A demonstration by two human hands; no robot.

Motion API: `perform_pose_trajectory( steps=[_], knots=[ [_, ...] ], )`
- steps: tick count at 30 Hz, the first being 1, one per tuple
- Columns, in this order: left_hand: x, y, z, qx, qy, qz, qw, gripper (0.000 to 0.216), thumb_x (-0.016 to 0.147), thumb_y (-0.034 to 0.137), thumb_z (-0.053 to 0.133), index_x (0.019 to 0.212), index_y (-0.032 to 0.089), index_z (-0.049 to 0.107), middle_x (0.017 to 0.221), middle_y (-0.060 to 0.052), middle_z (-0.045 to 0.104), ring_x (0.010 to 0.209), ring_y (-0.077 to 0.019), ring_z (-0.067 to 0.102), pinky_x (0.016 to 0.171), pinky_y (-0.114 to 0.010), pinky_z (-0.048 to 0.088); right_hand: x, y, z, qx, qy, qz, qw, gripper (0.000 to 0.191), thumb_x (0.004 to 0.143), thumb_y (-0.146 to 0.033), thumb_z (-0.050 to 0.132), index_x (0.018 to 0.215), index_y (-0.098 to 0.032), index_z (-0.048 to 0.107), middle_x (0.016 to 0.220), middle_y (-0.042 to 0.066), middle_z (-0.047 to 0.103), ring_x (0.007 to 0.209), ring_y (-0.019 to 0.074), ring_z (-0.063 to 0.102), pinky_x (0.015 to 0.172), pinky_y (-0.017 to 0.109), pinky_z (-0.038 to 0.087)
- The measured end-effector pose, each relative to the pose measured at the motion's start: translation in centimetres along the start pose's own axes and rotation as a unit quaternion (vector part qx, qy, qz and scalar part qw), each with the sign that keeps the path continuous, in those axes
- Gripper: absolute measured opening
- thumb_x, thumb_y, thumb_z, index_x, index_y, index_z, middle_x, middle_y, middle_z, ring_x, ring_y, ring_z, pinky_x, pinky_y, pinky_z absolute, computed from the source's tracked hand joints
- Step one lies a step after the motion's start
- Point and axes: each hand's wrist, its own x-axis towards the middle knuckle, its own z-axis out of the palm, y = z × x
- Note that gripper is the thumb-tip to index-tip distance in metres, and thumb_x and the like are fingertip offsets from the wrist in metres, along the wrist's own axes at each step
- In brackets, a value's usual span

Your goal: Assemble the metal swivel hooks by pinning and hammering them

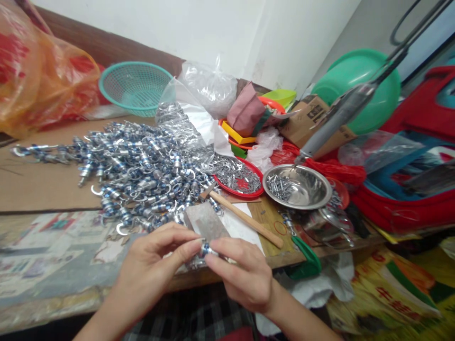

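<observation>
A small blue-and-silver metal fitting [205, 249] is pinched between the fingertips of both hands, just above the table's front edge. My left hand [152, 258] grips it from the left, thumb and fingers closed. From the right, my right hand [243, 270] has its fingers closed on the other end. Fingers hide most of the fitting. Right behind the hands lies a grey metal block [207, 220]. A hammer [245, 219] with a wooden handle rests beside the block. To the left spreads a large pile of blue-and-silver hooked fittings [142, 166].
A red plate [261, 176] of small metal parts and a steel bowl [316, 192] of metal pins stand behind the hammer. A grey rod-shaped tool [337, 116] hangs above the bowl. Further back are a turquoise basket [137, 85], plastic bags [209, 85] and a cardboard box [309, 121].
</observation>
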Motion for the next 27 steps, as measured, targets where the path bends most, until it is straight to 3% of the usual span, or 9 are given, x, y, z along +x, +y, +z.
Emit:
perform_pose_trajectory(
  steps=[3,6,9,13,17,21,27],
  knots=[
    [0.2,0.1,-0.1,0.043,-0.005,0.04,0.998,0.012,0.073,0.028,0.063,0.066,0.024,0.071,0.072,0.001,0.066,0.071,-0.016,0.06,0.067,-0.023,0.044,0.0,0.6,-0.2,-0.026,-0.023,-0.038,0.999,0.022,0.084,-0.006,0.047,0.094,-0.005,0.066,0.089,0.015,0.07,0.093,0.0207,0.064,0.078,0.029,0.055],
    [0.3,0.0,-0.1,0.047,-0.017,0.043,0.998,0.013,0.074,0.03,0.063,0.065,0.024,0.071,0.08,0.0,0.068,0.079,-0.0177,0.061,0.073,-0.024,0.043,0.0,0.7,0.2,-0.019,-0.006,0.002,1.0,0.022,0.081,-0.004,0.05,0.092,-0.009,0.068,0.091,0.014,0.07,0.088,0.018,0.066,0.075,0.026,0.056],
    [0.3,-0.3,0.0,0.003,-0.033,-0.05,0.998,0.014,0.072,0.035,0.066,0.069,0.024,0.072,0.08,-0.001,0.072,0.08,-0.0204,0.063,0.073,-0.026,0.045,-0.1,0.5,1.0,0.034,0.029,0.096,0.994,0.019,0.078,-0.004,0.057,0.089,-0.012,0.07,0.089,0.012,0.07,0.077,0.014,0.067,0.068,0.021,0.056],
    [-0.1,-0.9,0.5,-0.073,0.009,-0.149,0.986,0.02,0.067,0.041,0.07,0.076,0.023,0.074,0.08,-0.001,0.076,0.078,-0.0224,0.065,0.073,-0.028,0.048,-0.1,0.2,1.5,0.106,0.052,0.175,0.977,0.012,0.075,-0.01,0.066,0.085,-0.012,0.072,0.082,0.011,0.07,0.069,0.0136,0.068,0.064,0.019,0.056],
    [-0.1,-0.9,0.9,-0.089,0.014,-0.154,0.984,0.02,0.068,0.039,0.069,0.076,0.022,0.074,0.08,-0.001,0.076,0.078,-0.022,0.065,0.072,-0.028,0.049,-0.3,0.4,0.9,0.06,0.029,0.107,0.992,0.018,0.076,-0.004,0.06,0.089,-0.012,0.07,0.087,0.012,0.071,0.074,0.0149,0.067,0.065,0.022,0.055],
    [0.0,-0.2,0.5,-0.057,-0.008,-0.114,0.992,0.015,0.069,0.035,0.066,0.071,0.022,0.073,0.074,-0.001,0.076,0.073,-0.0211,0.065,0.069,-0.027,0.049,-0.3,0.5,0.4,0.01,0.0,0.021,1.0,0.024,0.077,-0.001,0.054,0.095,-0.009,0.067,0.092,0.015,0.071,0.08,0.0181,0.066,0.064,0.027,0.054],
    [0.0,-0.3,-0.3,-0.044,-0.051,-0.095,0.993,0.017,0.073,0.036,0.063,0.07,0.022,0.073,0.076,-0.001,0.075,0.075,-0.0204,0.065,0.069,-0.026,0.048,0.2,0.3,0.7,0.041,0.006,0.066,0.997,0.024,0.075,-0.001,0.055,0.091,-0.013,0.069,0.091,0.012,0.071,0.078,0.0155,0.067,0.066,0.023,0.054]
  ],
)
